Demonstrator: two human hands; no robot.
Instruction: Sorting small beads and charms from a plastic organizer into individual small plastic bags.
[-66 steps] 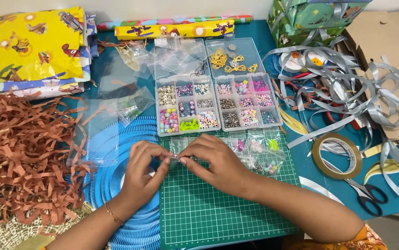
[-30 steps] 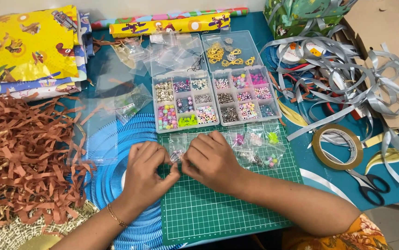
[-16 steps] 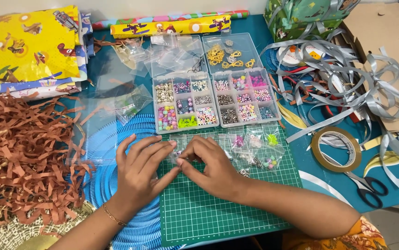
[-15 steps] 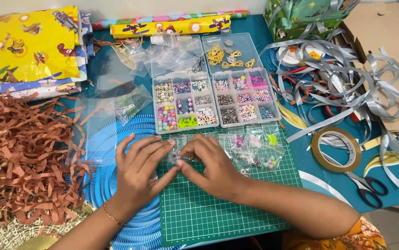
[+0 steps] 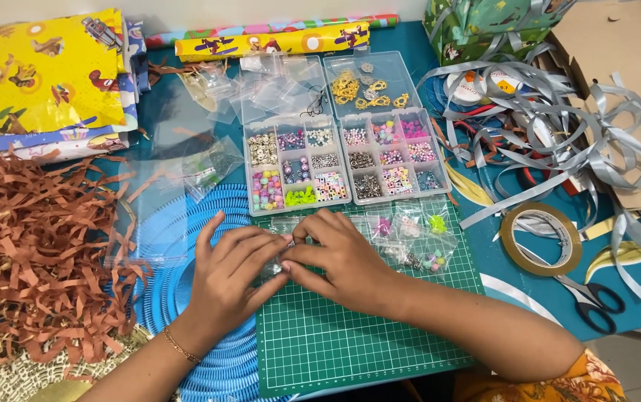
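A small clear plastic bag [image 5: 285,249], too crumpled to tell which way it points, sits pinched between the fingertips of the left hand [image 5: 235,279] and the right hand [image 5: 339,257], both curled closed on it above the gridded green cutting mat [image 5: 358,342]. Just beyond the hands stands a clear compartment box [image 5: 346,160], its square cells filled with sorted coloured beads and gold metal charms. Right of the right hand lie more clear bead bags [image 5: 417,242], and left of the left hand a ribbed blue round mat [image 5: 179,246] and shredded brown paper [image 5: 34,260] on the table [image 5: 633,298].
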